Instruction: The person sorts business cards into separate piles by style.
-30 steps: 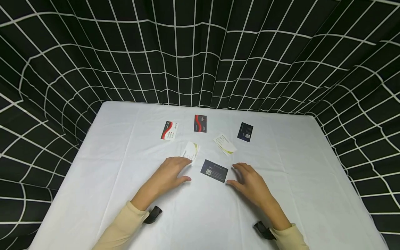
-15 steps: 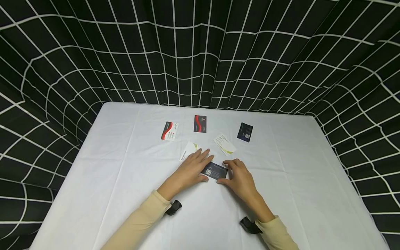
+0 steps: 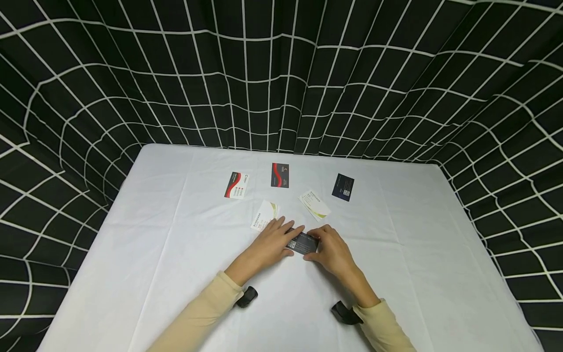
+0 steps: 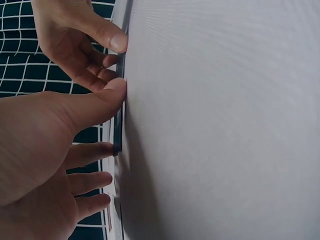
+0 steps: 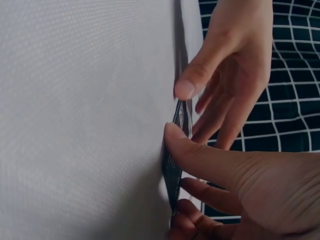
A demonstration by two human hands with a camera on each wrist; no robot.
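A dark business card (image 3: 303, 243) with a QR code lies between my hands at the middle of the white table; in the right wrist view, more than one edge shows in its dark side (image 5: 172, 175). My right hand (image 3: 334, 249) pinches its right end, thumb at the near edge and fingers curled at the far edge. My left hand (image 3: 269, 244) touches its left end with spread, mostly straight fingers, the thumb (image 4: 116, 89) at the near edge. Just beyond the left hand are white-and-green cards (image 3: 264, 215), partly covered by its fingers.
Farther back lie a white-and-red card (image 3: 236, 186), a dark card with a red wave (image 3: 280, 175), white-and-green cards (image 3: 314, 204) and another dark card with a QR code (image 3: 343, 187). A black curtain with a white grid (image 3: 281, 73) surrounds the white-covered table (image 3: 176, 293).
Both hands have come inward to the dark card. The left hand has moved right onto its left end, and the right hand has moved left and closed on its right end.
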